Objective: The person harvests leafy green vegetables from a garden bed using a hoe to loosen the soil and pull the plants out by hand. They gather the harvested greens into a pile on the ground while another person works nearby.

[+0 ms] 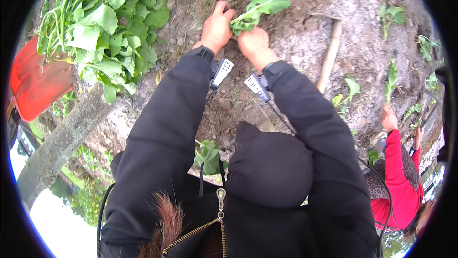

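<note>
A leafy green seedling (263, 6) lies between my two hands, its leaves spreading to the upper right over the brown soil (229, 111). My left hand (217, 29) is down at the soil on the seedling's left side, fingers bent; whether it grips anything cannot be made out. My right hand (254, 41) is at the seedling's base, just under the leaves, with its fingertips hidden. Both wrists wear black straps with small devices. To the right of my right hand, a hoe with a wooden handle (330, 54) lies on the ground.
A big heap of leafy seedlings (118, 32) lies at upper left, beside a red shovel blade (41, 79) and a tree trunk (64, 140). Several plants (391, 16) stand in the soil at right. A person in a red top (397, 183) holds a seedling (391, 79) at lower right.
</note>
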`<state>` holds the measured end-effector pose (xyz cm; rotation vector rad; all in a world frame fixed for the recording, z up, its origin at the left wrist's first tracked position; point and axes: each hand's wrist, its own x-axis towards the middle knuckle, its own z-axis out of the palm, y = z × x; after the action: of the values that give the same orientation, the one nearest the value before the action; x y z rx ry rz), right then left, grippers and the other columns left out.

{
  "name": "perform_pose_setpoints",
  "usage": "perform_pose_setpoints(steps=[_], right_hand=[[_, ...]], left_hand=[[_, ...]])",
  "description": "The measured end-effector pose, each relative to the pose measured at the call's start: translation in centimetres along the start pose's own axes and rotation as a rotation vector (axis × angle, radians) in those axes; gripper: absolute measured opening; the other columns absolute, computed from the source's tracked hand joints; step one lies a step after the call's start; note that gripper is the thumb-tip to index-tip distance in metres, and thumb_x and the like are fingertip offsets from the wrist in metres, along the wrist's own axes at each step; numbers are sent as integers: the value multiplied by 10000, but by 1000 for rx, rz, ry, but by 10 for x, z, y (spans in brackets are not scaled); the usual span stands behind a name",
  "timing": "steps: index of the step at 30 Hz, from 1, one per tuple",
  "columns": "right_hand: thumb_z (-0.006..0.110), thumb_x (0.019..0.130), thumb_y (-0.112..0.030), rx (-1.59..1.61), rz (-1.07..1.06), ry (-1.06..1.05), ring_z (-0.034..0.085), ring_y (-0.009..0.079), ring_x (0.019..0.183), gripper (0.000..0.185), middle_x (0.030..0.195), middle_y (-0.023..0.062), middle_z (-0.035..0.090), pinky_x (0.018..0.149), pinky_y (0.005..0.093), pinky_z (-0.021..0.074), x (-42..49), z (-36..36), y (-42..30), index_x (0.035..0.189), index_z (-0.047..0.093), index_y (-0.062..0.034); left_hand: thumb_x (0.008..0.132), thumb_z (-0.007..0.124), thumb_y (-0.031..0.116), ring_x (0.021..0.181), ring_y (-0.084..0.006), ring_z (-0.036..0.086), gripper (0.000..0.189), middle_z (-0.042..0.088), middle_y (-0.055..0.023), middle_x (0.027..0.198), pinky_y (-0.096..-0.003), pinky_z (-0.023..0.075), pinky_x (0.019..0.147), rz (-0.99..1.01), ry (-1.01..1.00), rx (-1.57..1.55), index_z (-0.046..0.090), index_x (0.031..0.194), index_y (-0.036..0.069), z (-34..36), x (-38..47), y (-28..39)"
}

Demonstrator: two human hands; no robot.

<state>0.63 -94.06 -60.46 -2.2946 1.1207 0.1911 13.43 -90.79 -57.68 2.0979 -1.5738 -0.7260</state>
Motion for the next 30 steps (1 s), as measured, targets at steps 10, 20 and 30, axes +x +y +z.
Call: perform_pose_setpoints(steps=[10,20,30], right_hand=[[639,757,-210,137,122,677,521,331,840,311,869,148,531,760,411,442,-140,-110,80,1001,538,-47],[714,700,-260,303,783,289,550,367,942,526,1049,171,497,763,454,468,-217,-75,124,1109,422,-103],[700,728,-218,1387,596,144,518,142,451,330,629,55,539,408,293,421,-215,-137,145,860,474,-17]], left_hand=[[732,612,15,843,-300,577,305,553,-128,1063,-316,481,712,261,-215,-25,570,1030,64,-137,-23,15],[717,570,5,817,-372,567,224,582,-164,903,-423,450,695,-23,-416,487,577,939,35,-316,-93,76],[733,549,-27,826,-378,558,241,577,-164,921,-403,455,709,272,-303,586,569,966,28,-392,-30,205]])
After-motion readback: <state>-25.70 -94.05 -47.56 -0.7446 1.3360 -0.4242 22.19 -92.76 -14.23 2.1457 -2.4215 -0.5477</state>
